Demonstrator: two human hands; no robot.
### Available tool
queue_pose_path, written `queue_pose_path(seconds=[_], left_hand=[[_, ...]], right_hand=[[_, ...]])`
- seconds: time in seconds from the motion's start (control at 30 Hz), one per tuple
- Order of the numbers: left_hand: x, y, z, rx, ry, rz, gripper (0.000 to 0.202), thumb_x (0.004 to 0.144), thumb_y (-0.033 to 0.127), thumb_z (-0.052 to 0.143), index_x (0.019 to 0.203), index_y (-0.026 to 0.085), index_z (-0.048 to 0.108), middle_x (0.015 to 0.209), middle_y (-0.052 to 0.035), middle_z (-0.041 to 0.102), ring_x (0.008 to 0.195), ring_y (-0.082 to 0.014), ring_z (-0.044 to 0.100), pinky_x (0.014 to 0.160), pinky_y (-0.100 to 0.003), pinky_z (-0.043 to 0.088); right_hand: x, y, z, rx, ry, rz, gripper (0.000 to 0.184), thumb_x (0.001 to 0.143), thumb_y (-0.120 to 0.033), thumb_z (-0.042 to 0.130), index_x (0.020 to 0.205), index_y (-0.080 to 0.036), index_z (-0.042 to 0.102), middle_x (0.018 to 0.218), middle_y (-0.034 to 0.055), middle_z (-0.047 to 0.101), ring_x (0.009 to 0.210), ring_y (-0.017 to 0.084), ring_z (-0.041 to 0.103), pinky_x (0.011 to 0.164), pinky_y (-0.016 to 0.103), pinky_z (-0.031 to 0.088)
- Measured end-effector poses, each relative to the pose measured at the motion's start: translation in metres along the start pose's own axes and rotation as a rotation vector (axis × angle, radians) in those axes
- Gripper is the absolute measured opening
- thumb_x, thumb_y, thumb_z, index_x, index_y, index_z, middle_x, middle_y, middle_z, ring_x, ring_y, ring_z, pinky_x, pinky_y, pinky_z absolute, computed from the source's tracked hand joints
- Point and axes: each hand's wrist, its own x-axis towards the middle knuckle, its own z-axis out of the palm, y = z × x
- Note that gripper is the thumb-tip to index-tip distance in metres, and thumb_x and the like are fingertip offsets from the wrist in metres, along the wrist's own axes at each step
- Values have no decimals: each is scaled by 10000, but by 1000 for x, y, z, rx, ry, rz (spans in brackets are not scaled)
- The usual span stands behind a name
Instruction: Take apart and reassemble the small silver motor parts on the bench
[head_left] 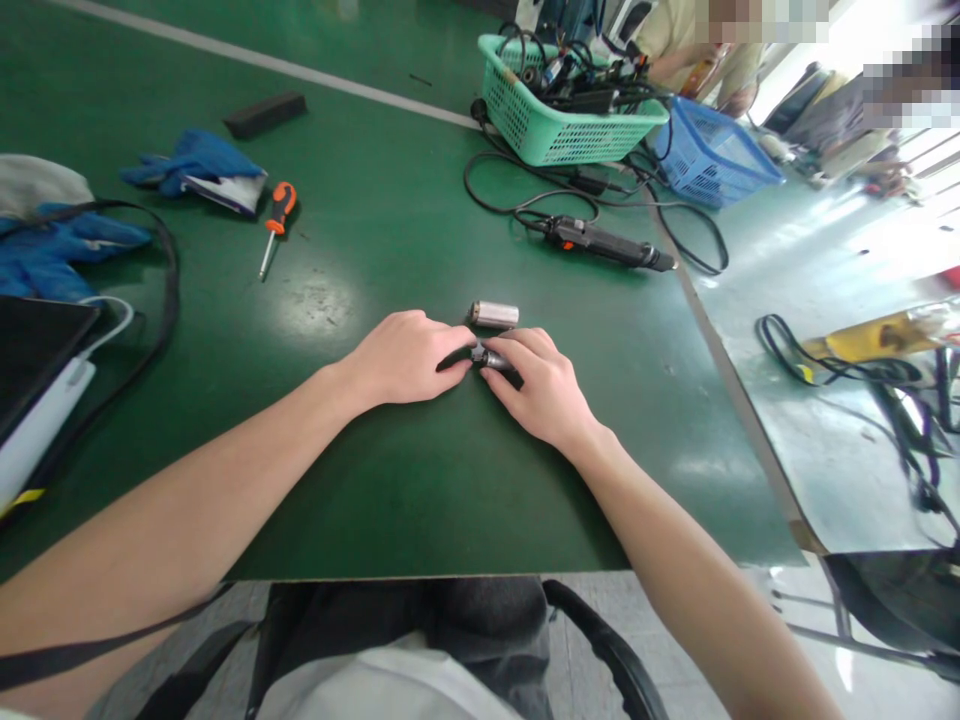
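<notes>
Between my two hands, low over the green table [420, 480], is a small dark cylindrical part with a metallic end [491, 359]. My right hand [544, 385] is closed around it, thumb below and fingers above. At its left end, the thumb and fingertips of my left hand [405, 357] come together in a pinch; whatever they grip there is too small to name. Just beyond my fingertips a silver metal cylinder [496, 315] lies on its side, apart from both hands.
An orange-handled screwdriver [279, 212], blue gloves [191, 165] and a dark bar [265, 115] lie left. Toward the back right are a corded electric screwdriver [604, 243], a green basket [559, 135] of cables and a blue basket [712, 155]. People sit beyond.
</notes>
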Motion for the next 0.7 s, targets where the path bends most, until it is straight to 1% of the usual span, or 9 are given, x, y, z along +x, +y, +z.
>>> queue_pose_path(seconds=[0.1,0.23,0.33,0.57,0.7], left_hand=[[0,-2,2,-3,2,28,258,971,354,481,977,217,700,888,-23,764,728,-196,674,696,-338,430],[0,-2,2,1,8,63,265,980,353,474,940,214,696,865,-23,759,718,-190,669,693,-338,429],[0,-2,2,17,10,86,264,980,351,477,900,209,684,839,-23,751,691,-189,657,679,-343,424],[0,-3,4,27,20,112,259,984,352,482,889,207,674,842,-21,748,692,-180,653,678,-333,421],[0,-3,4,28,30,121,259,976,345,495,857,201,675,812,-24,744,664,-174,638,656,-329,408]], right_hand=[[0,-2,1,9,-14,-19,269,978,-262,580,1236,-228,650,1168,101,674,1123,287,590,1002,475,526],[0,-2,2,8,-19,-32,267,983,-271,587,1236,-207,644,1166,107,672,1116,283,590,1001,461,526],[0,-2,2,10,-22,-36,263,987,-276,584,1236,-213,639,1162,106,672,1107,283,592,996,464,528],[0,-4,3,2,-24,-36,262,988,-294,587,1227,-203,640,1146,110,680,1087,283,603,984,464,533],[0,-5,3,1,-23,-33,270,979,-309,601,1224,-202,638,1150,110,685,1080,284,609,982,466,532]])
